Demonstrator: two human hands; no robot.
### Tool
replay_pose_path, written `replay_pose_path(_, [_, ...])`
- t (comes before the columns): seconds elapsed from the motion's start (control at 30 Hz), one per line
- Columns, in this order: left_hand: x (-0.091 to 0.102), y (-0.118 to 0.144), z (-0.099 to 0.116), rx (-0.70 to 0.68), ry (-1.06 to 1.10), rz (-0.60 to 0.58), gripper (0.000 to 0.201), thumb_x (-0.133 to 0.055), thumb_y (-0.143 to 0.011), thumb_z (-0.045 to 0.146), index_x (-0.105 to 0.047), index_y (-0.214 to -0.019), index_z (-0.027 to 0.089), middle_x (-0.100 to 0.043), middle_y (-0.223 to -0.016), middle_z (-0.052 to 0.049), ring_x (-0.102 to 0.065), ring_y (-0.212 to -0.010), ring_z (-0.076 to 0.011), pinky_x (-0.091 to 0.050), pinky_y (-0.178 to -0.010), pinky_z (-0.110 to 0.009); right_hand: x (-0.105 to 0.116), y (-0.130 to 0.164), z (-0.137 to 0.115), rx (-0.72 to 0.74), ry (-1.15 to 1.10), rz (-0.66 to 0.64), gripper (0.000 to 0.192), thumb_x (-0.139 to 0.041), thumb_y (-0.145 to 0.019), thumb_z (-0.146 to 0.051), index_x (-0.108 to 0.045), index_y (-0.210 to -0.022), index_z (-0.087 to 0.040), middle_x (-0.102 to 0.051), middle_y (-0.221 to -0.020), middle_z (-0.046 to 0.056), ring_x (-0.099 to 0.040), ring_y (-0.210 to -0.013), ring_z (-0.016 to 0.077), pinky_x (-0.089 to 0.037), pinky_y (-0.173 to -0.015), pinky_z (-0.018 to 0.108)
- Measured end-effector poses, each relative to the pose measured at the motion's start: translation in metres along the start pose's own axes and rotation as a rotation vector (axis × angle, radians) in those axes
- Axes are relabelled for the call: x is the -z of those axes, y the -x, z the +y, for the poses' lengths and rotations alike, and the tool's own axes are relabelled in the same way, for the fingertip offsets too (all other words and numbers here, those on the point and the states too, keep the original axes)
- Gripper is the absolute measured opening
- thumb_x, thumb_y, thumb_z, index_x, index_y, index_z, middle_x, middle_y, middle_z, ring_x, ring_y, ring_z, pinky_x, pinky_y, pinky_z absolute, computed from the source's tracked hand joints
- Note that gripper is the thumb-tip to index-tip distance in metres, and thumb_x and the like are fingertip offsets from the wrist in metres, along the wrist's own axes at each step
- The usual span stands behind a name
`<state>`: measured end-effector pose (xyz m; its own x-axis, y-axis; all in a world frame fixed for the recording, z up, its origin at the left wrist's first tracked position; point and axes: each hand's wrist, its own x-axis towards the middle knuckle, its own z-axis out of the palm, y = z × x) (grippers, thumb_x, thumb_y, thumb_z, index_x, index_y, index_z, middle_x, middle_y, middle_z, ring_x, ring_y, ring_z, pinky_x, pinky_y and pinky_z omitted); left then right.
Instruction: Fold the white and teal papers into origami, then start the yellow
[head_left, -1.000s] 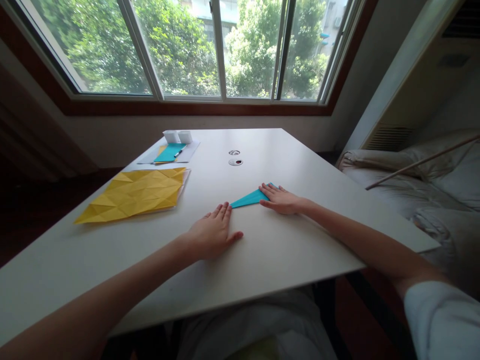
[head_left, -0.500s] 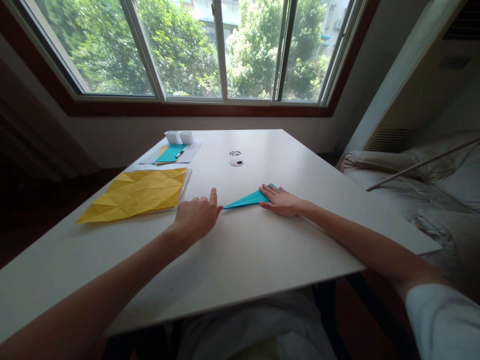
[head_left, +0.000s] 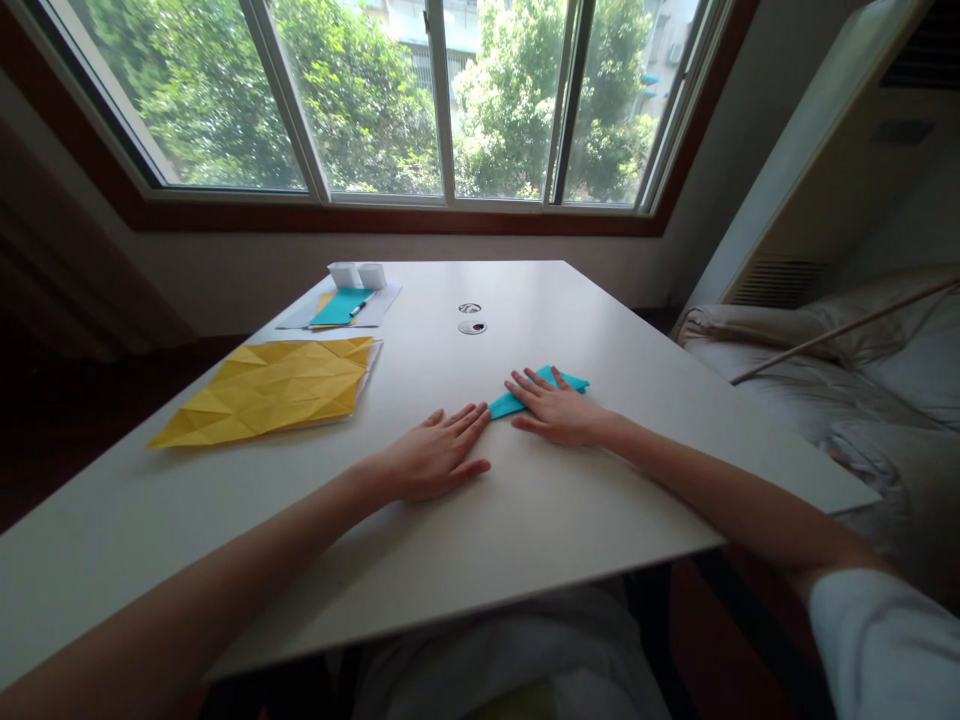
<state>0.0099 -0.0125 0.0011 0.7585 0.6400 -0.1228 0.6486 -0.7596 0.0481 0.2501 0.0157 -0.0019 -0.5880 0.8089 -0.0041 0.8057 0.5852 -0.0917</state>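
Observation:
A piece of folded blue paper [head_left: 507,404] lies on the white table in front of me, narrow at its left end and wider at its right. My right hand [head_left: 559,408] rests flat across its middle with the fingers spread, hiding part of it. Just left of the paper, my left hand [head_left: 442,455] lies palm down, fingers stretched out. Its fingertips are at the paper's narrow end; whether they press on it I cannot tell.
Creased yellow paper [head_left: 277,390] lies at the left of the table [head_left: 465,545]. Behind it are blue sheets [head_left: 339,306], a pen [head_left: 361,304] and white folded boxes [head_left: 358,276]. Two round inserts [head_left: 472,327] sit in the tabletop.
My left hand has gone from a pinch at the paper's left tip to lying flat. The blue paper now looks shorter on the left and reaches further right past my right hand.

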Motion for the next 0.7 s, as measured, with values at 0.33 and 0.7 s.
replay_pose_path(0.33, [0.0, 0.0, 0.002, 0.018, 0.021, 0.011, 0.071, -0.019, -0.087, 0.059, -0.007, -0.142, 0.016, -0.012, -0.147, -0.012, -0.014, -0.135, -0.0207, -0.015, -0.106, -0.037, -0.002, -0.009, 0.024, -0.126, -0.122, -0.124, 0.074, -0.01, -0.083, -0.066, -0.011, -0.143, -0.023, -0.007, -0.149, 0.006, -0.005, -0.136, 0.0237, -0.008, -0.108, 0.047])
replay_pose_path(0.7, [-0.001, 0.0, 0.001, 0.025, 0.022, 0.0, 0.071, -0.017, -0.087, 0.059, -0.004, -0.143, 0.017, -0.009, -0.148, -0.011, -0.013, -0.135, -0.0211, -0.015, -0.106, -0.039, -0.002, -0.008, 0.059, -0.238, -0.118, -0.151, 0.073, -0.007, -0.081, -0.067, -0.005, -0.142, -0.026, -0.004, -0.149, 0.002, -0.003, -0.136, 0.0262, -0.003, -0.104, 0.059])
